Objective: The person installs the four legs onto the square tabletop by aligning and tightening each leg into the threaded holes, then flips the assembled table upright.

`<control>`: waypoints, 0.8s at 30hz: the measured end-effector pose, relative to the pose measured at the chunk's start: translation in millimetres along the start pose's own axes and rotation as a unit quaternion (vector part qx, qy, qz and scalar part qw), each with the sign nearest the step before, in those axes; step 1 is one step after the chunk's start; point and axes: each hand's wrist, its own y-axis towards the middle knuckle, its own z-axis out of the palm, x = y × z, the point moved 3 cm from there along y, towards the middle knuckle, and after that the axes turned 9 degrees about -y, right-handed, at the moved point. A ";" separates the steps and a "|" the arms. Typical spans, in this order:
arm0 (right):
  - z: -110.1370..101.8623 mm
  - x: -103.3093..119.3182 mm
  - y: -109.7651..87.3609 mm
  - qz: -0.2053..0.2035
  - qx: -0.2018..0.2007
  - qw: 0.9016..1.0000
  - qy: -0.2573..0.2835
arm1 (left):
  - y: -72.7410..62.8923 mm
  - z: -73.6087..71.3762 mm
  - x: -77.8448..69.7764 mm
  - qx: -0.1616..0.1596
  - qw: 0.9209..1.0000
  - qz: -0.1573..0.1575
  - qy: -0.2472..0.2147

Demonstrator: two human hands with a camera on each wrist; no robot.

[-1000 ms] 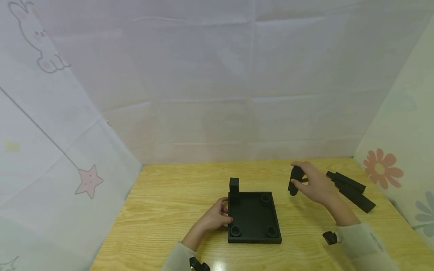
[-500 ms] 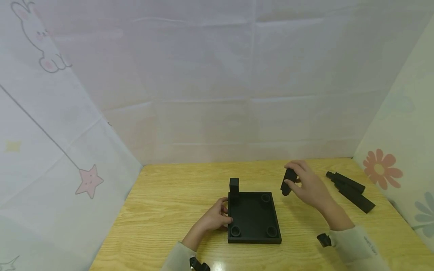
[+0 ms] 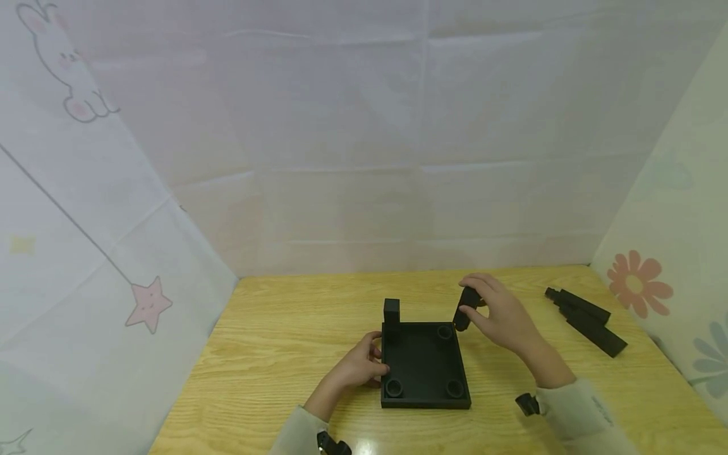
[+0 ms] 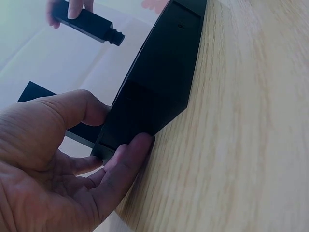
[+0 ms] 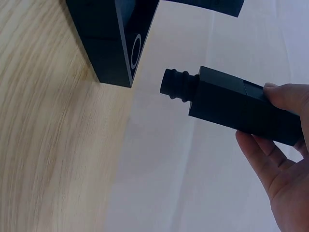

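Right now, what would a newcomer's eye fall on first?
Probably the black tray on the wooden table, with one black post upright at its far left corner and the left hand gripping its side. Near its far right corner, the right hand pinches another post, ridged end downward.

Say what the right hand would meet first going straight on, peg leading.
Likely the black tray, by its far right corner: in the right wrist view, the held block points that way. Depth is unclear; it might miss and meet the table.
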 end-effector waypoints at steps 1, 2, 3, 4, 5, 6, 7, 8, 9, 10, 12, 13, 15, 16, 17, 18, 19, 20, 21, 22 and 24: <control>1.0 1.0 1.0 -0.001 0.000 1.000 0.003 | 0.1 -0.3 0.0 0.000 1.000 0.000 0.000; 2.1 1.9 1.9 -0.002 0.001 1.000 0.005 | 0.1 -0.7 0.0 0.000 1.000 0.000 0.000; 3.3 2.5 2.6 -0.001 0.002 1.000 0.008 | 0.1 -0.9 0.1 0.000 1.000 0.000 0.000; 4.2 3.5 3.3 -0.001 0.003 1.000 0.009 | -0.1 -1.1 0.0 0.000 1.000 -0.001 0.000; 5.3 4.2 3.6 0.000 0.005 1.000 0.011 | 0.0 -1.4 0.4 0.000 1.000 -0.002 0.000; 6.3 5.0 3.7 0.002 0.006 1.000 0.013 | 0.0 -1.4 0.7 0.000 1.000 -0.003 0.000; 7.1 5.8 4.0 0.004 0.007 1.000 0.014 | -0.3 -1.2 0.5 0.000 1.000 -0.004 0.001; 7.8 6.6 4.2 0.004 0.008 1.000 0.017 | -0.3 -1.1 0.7 0.001 1.000 -0.005 0.002; 8.6 7.2 4.4 0.005 0.009 1.000 0.019 | -0.3 -0.9 0.8 0.001 1.000 -0.005 0.002; 9.5 8.0 4.4 0.006 0.010 1.000 0.021 | -0.4 -0.5 1.0 0.002 1.000 -0.006 0.003; 11.6 9.1 4.6 0.005 0.012 1.000 0.026 | -0.5 -0.1 1.3 0.002 1.000 -0.006 0.004; 12.7 9.5 5.0 0.005 0.014 0.999 0.028 | -0.4 -0.2 1.4 0.002 1.000 -0.006 0.003; 15.6 10.2 5.9 0.002 0.018 0.999 0.032 | 0.0 -0.5 1.1 0.001 1.000 -0.004 0.001; 16.7 10.7 6.4 0.000 0.020 0.999 0.033 | 0.2 -0.7 1.0 0.001 1.000 -0.004 0.000; 17.9 11.2 6.6 -0.001 0.022 0.999 0.035 | 0.4 -0.8 0.9 0.001 1.000 -0.004 -0.001; 19.0 11.7 6.7 -0.001 0.024 0.999 0.038 | 0.6 -0.8 0.7 0.001 1.000 -0.004 -0.002; 19.9 12.4 6.9 -0.002 0.026 0.999 0.040 | 0.8 -0.9 0.6 0.001 1.000 -0.004 -0.002; 20.7 13.1 7.0 -0.003 0.028 0.999 0.042 | 0.8 -0.8 0.6 0.001 1.000 -0.004 -0.002; 21.5 13.8 7.1 -0.004 0.030 0.999 0.044 | 0.6 -0.6 0.5 0.001 1.000 -0.005 -0.002; 22.2 14.5 7.2 -0.005 0.031 0.999 0.045 | 0.3 -0.4 0.6 0.001 1.000 -0.005 -0.003; 23.3 16.1 7.4 -0.008 0.031 0.998 0.045 | -0.2 0.1 0.5 0.001 1.000 -0.005 -0.005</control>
